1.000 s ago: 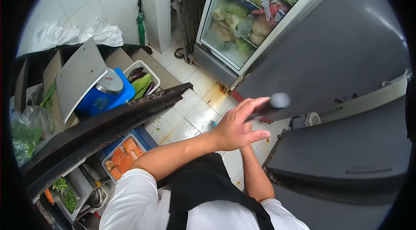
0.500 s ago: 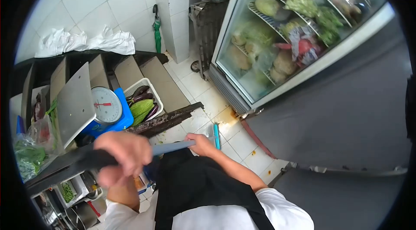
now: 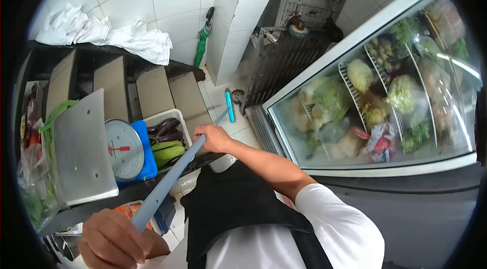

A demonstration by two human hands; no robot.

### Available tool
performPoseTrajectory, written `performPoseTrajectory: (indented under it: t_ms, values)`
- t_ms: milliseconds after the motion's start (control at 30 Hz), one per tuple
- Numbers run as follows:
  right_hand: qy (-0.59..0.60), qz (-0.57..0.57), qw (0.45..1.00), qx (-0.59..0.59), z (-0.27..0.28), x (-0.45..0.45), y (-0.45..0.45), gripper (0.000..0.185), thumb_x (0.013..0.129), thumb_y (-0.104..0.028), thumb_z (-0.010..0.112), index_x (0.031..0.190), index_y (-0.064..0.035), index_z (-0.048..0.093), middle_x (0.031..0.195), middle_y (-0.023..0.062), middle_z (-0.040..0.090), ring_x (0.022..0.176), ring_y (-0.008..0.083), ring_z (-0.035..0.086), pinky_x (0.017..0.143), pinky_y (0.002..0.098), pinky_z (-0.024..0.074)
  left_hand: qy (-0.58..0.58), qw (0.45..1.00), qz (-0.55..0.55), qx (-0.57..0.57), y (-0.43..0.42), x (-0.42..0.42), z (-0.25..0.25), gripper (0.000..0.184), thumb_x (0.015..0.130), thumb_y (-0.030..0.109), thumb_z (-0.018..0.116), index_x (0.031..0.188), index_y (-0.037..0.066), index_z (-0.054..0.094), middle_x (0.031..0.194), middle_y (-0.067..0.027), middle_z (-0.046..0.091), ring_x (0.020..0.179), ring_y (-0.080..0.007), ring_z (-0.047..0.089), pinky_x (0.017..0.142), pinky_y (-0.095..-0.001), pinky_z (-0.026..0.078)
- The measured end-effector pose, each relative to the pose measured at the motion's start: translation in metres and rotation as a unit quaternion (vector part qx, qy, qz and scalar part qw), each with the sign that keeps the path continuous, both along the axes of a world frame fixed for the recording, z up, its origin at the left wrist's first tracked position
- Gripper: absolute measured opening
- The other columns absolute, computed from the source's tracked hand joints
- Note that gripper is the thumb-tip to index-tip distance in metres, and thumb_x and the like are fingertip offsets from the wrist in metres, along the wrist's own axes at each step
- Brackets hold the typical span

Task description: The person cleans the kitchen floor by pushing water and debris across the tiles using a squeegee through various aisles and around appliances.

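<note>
A long-handled floor squeegee (image 3: 167,183) slants across the view, its grey pole running from lower left towards the floor by the pillar. Its narrow turquoise head (image 3: 230,106) rests on the white tiles beyond the stair steps. My left hand (image 3: 114,241) wraps round the pole's near end at the lower left. Further down the pole, my right hand (image 3: 213,138) is closed round it, in front of my black apron.
A blue kitchen scale (image 3: 127,150) with a metal pan stands left, beside a white basket (image 3: 192,139) of eggplants and green gourds. Tiled steps (image 3: 187,94) hold white cloths (image 3: 106,36). A glass-door fridge (image 3: 350,172) of vegetables is on the right; a green umbrella (image 3: 203,43) leans on the wall.
The squeegee head has moved away from me, towards the base of the pillar. My left hand has moved lower left; my right hand reaches further forward. The camera view has shifted.
</note>
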State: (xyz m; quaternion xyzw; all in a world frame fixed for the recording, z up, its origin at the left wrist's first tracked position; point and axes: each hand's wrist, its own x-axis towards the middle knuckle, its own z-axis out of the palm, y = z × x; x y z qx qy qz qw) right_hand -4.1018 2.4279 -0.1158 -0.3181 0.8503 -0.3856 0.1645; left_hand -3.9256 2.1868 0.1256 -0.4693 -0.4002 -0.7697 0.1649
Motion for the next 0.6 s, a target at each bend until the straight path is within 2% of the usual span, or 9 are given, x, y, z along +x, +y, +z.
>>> performPoseTrajectory:
  t_ms: [33, 67, 167, 200, 233, 333, 433, 500, 600]
  values:
    - [-0.002, 0.002, 1.000, 0.001, -0.001, -0.014, -0.003, 0.010, 0.079, -0.006, 0.064, 0.089, -0.0070, 0.065, 0.089, 0.0137, 0.067, 0.091, 0.0380, 0.064, 0.078, 0.0452, 0.0504, -0.007, 0.999, 0.016, -0.043, 0.000, -0.011, -0.001, 0.030, 0.076, 0.032, 0.089, 0.066, 0.011, 0.070, 0.060, 0.0011, 0.061, 0.053, -0.0085, 0.061, 0.055, -0.0222, 0.057]
    - [0.013, -0.017, 1.000, -0.012, -0.004, -0.027, -0.006, 0.010, 0.079, -0.005, 0.063, 0.088, -0.0067, 0.066, 0.089, 0.0154, 0.068, 0.090, 0.0402, 0.063, 0.077, 0.0472, 0.0502, -0.061, 0.994, 0.084, -0.013, 0.012, -0.012, -0.002, 0.035, 0.078, 0.039, 0.087, 0.065, 0.013, 0.067, 0.060, 0.0027, 0.060, 0.054, -0.0079, 0.060, 0.058, -0.0237, 0.055]
    - [0.029, -0.035, 0.999, -0.011, -0.024, -0.070, -0.013, 0.009, 0.078, -0.003, 0.061, 0.085, -0.0063, 0.065, 0.088, 0.0176, 0.067, 0.090, 0.0425, 0.062, 0.076, 0.0503, 0.0488, -0.110, 0.972, 0.209, -0.016, 0.020, -0.038, -0.011, 0.039, 0.080, 0.044, 0.083, 0.065, 0.015, 0.061, 0.059, 0.0043, 0.058, 0.054, -0.0072, 0.057, 0.062, -0.0242, 0.052]
    - [0.035, -0.051, 0.998, -0.013, -0.033, -0.084, -0.011, 0.009, 0.078, -0.003, 0.061, 0.085, -0.0067, 0.065, 0.087, 0.0177, 0.066, 0.090, 0.0424, 0.061, 0.077, 0.0503, 0.0485, -0.115, 0.975, 0.188, -0.038, 0.012, -0.047, -0.020, 0.039, 0.085, 0.044, 0.077, 0.066, 0.017, 0.056, 0.059, 0.0055, 0.055, 0.052, -0.0075, 0.052, 0.071, -0.0270, 0.048]
    - [0.042, -0.066, 0.997, -0.015, -0.042, -0.099, -0.010, 0.010, 0.077, -0.002, 0.061, 0.085, -0.0071, 0.065, 0.087, 0.0178, 0.066, 0.090, 0.0424, 0.061, 0.077, 0.0504, 0.0482, -0.123, 0.973, 0.194, -0.035, 0.014, -0.056, -0.027, 0.039, 0.085, 0.044, 0.077, 0.066, 0.017, 0.056, 0.059, 0.0055, 0.055, 0.052, -0.0075, 0.052, 0.071, -0.0270, 0.048]
    - [0.090, -0.049, 0.994, -0.019, -0.067, -0.150, 0.000, 0.007, 0.080, -0.006, 0.062, 0.086, -0.0075, 0.065, 0.081, 0.0169, 0.063, 0.085, 0.0407, 0.060, 0.075, 0.0484, 0.0475, -0.225, 0.935, 0.272, -0.021, 0.026, -0.086, -0.044, 0.032, 0.091, 0.039, 0.064, 0.072, 0.016, 0.054, 0.060, 0.0047, 0.051, 0.055, -0.0111, 0.050, 0.089, -0.0378, 0.040]
    - [0.096, -0.011, 0.995, 0.007, -0.096, -0.210, 0.016, 0.006, 0.084, -0.011, 0.063, 0.088, -0.0081, 0.067, 0.080, 0.0167, 0.063, 0.084, 0.0390, 0.061, 0.074, 0.0471, 0.0476, -0.302, 0.887, 0.349, -0.002, 0.035, -0.136, -0.076, 0.031, 0.093, 0.038, 0.062, 0.076, 0.014, 0.053, 0.062, 0.0023, 0.050, 0.057, -0.0119, 0.050, 0.093, -0.0411, 0.039]
    - [0.077, -0.013, 0.995, 0.058, -0.121, -0.255, 0.025, 0.005, 0.082, -0.012, 0.064, 0.085, -0.0085, 0.067, 0.082, 0.0167, 0.064, 0.086, 0.0391, 0.061, 0.074, 0.0479, 0.0470, -0.364, 0.859, 0.359, 0.020, 0.035, -0.169, -0.109, 0.028, 0.091, 0.032, 0.060, 0.083, 0.006, 0.053, 0.073, -0.0070, 0.052, 0.076, -0.0234, 0.056, 0.101, -0.0510, 0.040]
    - [0.043, 0.025, 0.990, 0.131, -0.157, -0.310, 0.043, 0.007, 0.080, -0.011, 0.065, 0.085, -0.0093, 0.069, 0.090, 0.0168, 0.067, 0.092, 0.0389, 0.062, 0.079, 0.0483, 0.0482, -0.453, 0.803, 0.380, 0.070, 0.045, -0.224, -0.150, 0.033, 0.086, 0.028, 0.059, 0.093, -0.004, 0.061, 0.095, -0.0196, 0.062, 0.099, -0.0348, 0.061, 0.105, -0.0547, 0.039]
